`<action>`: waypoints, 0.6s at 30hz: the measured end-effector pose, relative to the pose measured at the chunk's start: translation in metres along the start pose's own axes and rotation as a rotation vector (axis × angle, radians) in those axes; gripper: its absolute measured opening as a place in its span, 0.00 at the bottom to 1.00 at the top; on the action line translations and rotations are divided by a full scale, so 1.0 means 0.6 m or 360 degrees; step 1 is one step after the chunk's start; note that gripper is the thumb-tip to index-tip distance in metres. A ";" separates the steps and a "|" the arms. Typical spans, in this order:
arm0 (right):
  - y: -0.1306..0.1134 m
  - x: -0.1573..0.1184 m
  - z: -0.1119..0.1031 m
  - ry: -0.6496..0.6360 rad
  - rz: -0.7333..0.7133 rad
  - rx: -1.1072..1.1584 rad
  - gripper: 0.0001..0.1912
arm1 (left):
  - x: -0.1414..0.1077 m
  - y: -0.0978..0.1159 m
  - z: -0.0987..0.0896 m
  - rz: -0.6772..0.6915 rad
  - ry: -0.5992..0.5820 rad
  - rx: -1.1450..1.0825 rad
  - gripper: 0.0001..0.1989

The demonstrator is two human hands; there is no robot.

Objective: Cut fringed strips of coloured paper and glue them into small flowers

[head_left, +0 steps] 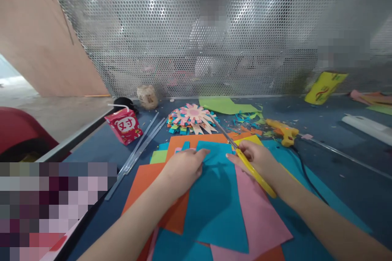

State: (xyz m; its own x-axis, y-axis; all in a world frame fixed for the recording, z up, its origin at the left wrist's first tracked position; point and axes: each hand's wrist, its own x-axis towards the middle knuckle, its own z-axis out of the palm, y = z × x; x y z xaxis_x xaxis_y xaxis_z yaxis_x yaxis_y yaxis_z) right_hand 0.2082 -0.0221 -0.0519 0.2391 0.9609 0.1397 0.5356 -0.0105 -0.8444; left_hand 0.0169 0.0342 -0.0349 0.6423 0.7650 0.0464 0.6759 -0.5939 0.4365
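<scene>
My right hand (252, 155) is closed round yellow-handled scissors (255, 174). Their metal blades point away to the upper left, toward the paper flowers. Across from it, my left hand (185, 167) is over the left edge of a blue paper sheet (219, 212), its fingers partly curled. What those fingers hold, if anything, is hidden. A small blue paper strip (185, 145) shows just beyond the left knuckles. Under the hands lie overlapping sheets, among them an orange sheet (141, 183) and a pink sheet (260, 220). Layered fringed paper flowers (192, 116) sit beyond the scissor tips.
Clear glue sticks (143, 147) and a red drink carton (125, 126) are at left. A yellow glue gun (286, 132) with a black cord lies at right, near paper scraps (246, 118). A perforated metal panel (171, 28) borders the back; a yellow can-like container (324, 87) stands there.
</scene>
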 end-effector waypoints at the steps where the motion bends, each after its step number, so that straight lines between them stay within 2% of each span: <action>1: 0.002 0.000 0.001 -0.0005 0.0007 0.0004 0.23 | 0.001 -0.003 0.000 -0.0040 0.0062 -0.0107 0.22; 7: 0.006 -0.004 -0.002 -0.0128 -0.0022 0.0029 0.17 | 0.004 -0.015 -0.012 -0.0186 0.0465 -0.0970 0.08; 12: -0.002 -0.012 -0.009 -0.0248 -0.0075 -0.0042 0.14 | 0.005 -0.008 -0.024 -0.0289 0.0687 -0.1539 0.10; 18: -0.001 -0.017 -0.008 -0.0377 -0.0097 -0.0139 0.16 | -0.005 0.005 -0.034 -0.0325 0.0951 -0.1993 0.08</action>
State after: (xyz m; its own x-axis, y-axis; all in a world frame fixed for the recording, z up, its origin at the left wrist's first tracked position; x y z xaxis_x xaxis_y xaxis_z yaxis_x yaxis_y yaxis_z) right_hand 0.2094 -0.0331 -0.0503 0.0132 0.9984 0.0550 0.6133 0.0353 -0.7891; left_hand 0.0095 0.0350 -0.0158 0.1100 0.9869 0.1179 -0.2329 -0.0897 0.9683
